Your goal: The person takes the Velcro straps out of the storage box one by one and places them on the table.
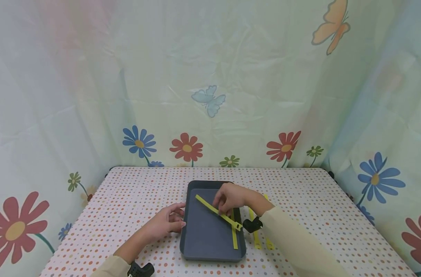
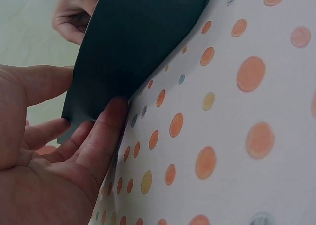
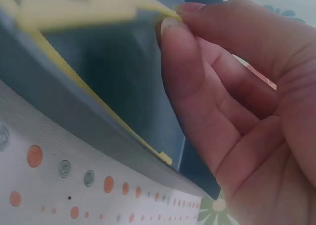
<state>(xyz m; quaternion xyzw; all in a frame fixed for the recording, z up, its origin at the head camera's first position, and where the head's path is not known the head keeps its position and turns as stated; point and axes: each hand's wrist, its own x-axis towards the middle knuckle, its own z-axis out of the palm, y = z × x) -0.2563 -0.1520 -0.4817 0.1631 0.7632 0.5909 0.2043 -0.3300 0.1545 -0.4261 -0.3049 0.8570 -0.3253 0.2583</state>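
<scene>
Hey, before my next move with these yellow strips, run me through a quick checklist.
1. Right hand pinching a yellow strip: ok.
2. That held strip above the gray tray: ok.
3. Left hand touching the tray's left side: ok.
4. Held strip clear of the strip lying in the tray: cannot tell; they cross in the head view.
5. All strips inside the tray: not ok; two more strips lie on the table to its right.

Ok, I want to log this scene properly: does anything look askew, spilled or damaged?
Nothing stands out: no spill or damage shows. One yellow strap slants over the gray tray, but the right hand is pinching it.
</scene>
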